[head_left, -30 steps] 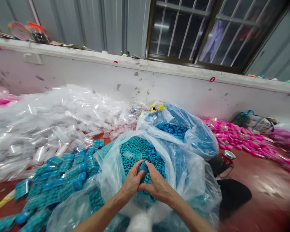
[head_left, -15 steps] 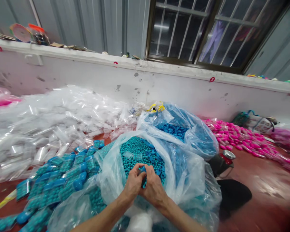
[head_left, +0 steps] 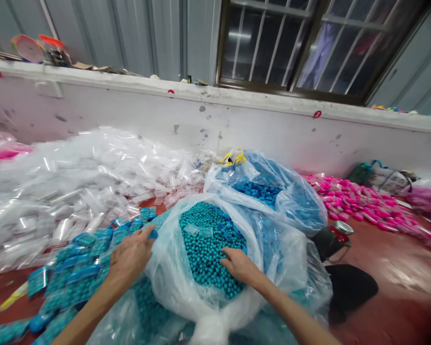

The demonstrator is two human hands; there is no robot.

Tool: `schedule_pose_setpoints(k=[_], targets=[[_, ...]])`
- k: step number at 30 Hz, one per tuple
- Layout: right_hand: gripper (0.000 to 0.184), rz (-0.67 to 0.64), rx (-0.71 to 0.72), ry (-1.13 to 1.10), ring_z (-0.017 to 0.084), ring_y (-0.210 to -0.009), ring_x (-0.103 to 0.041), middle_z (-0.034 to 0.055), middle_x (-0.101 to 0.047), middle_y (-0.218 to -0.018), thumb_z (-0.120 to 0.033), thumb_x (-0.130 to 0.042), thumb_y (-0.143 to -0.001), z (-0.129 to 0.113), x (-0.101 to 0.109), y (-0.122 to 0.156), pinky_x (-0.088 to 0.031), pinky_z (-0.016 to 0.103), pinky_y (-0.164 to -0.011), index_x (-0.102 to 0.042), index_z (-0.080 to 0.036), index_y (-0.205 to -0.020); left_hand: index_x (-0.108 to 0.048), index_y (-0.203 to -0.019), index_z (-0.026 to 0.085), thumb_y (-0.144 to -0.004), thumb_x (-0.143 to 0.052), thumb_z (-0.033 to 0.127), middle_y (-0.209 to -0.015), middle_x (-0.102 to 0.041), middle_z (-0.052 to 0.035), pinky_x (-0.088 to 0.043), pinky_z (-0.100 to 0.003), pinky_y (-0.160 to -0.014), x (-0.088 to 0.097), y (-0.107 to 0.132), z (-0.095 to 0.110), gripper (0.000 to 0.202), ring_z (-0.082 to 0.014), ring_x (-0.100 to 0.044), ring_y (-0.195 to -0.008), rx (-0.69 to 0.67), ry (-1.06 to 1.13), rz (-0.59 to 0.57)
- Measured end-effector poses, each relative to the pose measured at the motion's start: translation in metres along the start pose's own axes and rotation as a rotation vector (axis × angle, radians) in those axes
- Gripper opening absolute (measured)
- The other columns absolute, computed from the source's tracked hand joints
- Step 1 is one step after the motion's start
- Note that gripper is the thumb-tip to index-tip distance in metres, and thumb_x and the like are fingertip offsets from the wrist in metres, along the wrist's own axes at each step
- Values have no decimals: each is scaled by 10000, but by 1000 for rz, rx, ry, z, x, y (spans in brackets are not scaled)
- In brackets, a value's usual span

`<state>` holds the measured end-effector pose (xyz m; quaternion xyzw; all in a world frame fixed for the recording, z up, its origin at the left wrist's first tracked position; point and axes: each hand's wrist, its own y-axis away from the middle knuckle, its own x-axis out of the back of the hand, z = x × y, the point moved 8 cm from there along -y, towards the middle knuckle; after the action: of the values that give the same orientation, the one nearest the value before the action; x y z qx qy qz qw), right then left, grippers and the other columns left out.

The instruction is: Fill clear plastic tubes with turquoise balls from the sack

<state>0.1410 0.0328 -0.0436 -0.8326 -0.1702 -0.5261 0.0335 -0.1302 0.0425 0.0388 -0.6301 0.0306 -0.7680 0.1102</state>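
Observation:
My left hand (head_left: 133,253) is over the left rim of a clear plastic bag (head_left: 165,282). Its fingers are closed on a small bead container with a blue cap (head_left: 153,234); only the cap shows. Inside the bag lie many teal beads (head_left: 204,249), with several blue caps (head_left: 229,230) and two small clear containers (head_left: 198,231) on top. My right hand (head_left: 240,266) reaches in over the beads from the right, thumb and fingers apart, with nothing visible in it. Filled, blue-capped bead containers (head_left: 81,278) are heaped left of the bag.
Empty clear containers (head_left: 93,167) form a big heap at the back left. A second bag (head_left: 298,201) with blue pieces stands behind. Pink pieces (head_left: 366,201), a jar with a silver lid (head_left: 342,230) and a dark round object (head_left: 352,287) are at right.
My hands were together over the beads at a small blue-capped piece. Now they are apart: the left has moved left with it past the bag's rim, the right slightly right.

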Motion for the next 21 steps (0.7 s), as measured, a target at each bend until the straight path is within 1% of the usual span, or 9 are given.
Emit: schedule_pose_setpoints(k=[2,4,7,9,12,14,15,19,21], targets=[[229,20,1,88,211,-923,-551,104,-622,-936,-200,-400,-829,1,-2,-9,-375,281,-792,-578,-136,-958,-475,-1206,175,-832,-366,259,-983,-581,-122,-392,-373,-748,7,-7,0,399,-277,-516,-895,-21,-143,120],[241,44,24,123,203,-965,-528,113,-599,-993,-148,-382,-823,-4,-3,-20,-362,277,-824,-561,-129,-982,-447,-1226,157,-849,-317,207,-1007,-569,-124,-384,-363,-791,-1,-14,25,402,-258,-502,-909,-138,-148,138],[293,78,32,101,194,-1005,-499,122,-560,-1050,-82,-378,-787,-12,-2,-39,-355,277,-856,-527,-113,-1038,-455,-1197,183,-837,-299,127,-999,-571,-92,-376,-322,-831,-37,-24,88,397,-212,-503,-922,-350,-13,-57],[374,70,21,56,205,-1056,-472,139,-522,-1119,-95,-445,-751,-14,-3,-51,-347,286,-885,-475,-89,-1124,-469,-1165,177,-821,-328,117,-1028,-558,-104,-373,-329,-848,-61,-29,123,377,-217,-493,-971,-402,57,-173],[645,36,-6,19,259,-1135,-415,199,-444,-1226,-174,-587,-679,-13,-14,-58,-336,327,-920,-341,-26,-1257,-523,-1074,159,-801,-376,126,-1042,-555,-132,-375,-361,-856,-88,-36,156,311,-245,-494,-1014,-441,110,-253],[744,55,-20,30,293,-1148,-397,228,-418,-1248,-226,-619,-666,-8,-21,-56,-344,368,-912,-281,-5,-1291,-566,-967,134,-798,-387,139,-996,-573,-158,-382,-383,-840,-104,-37,163,246,-268,-522,-987,-447,152,-310],[727,78,-29,28,299,-1138,-403,224,-428,-1238,-237,-611,-676,-4,-25,-53,-350,383,-901,-289,-16,-1289,-577,-920,126,-793,-393,142,-966,-583,-168,-383,-393,-834,-110,-38,164,224,-279,-535,-969,-444,176,-337],[307,194,-105,-53,258,-1013,-487,159,-533,-1078,-126,-448,-769,15,-30,-44,-369,382,-857,-507,-102,-1070,-573,-856,146,-702,-484,119,-894,-612,-162,-378,-417,-818,-131,-32,160,180,-311,-553,-937,-393,280,-424],[248,237,-149,-116,231,-947,-519,151,-549,-1023,-70,-369,-785,25,-29,-45,-379,359,-835,-544,-113,-955,-565,-812,169,-648,-522,105,-845,-623,-133,-381,-409,-804,-140,-23,156,181,-305,-561,-911,-345,334,-466]])
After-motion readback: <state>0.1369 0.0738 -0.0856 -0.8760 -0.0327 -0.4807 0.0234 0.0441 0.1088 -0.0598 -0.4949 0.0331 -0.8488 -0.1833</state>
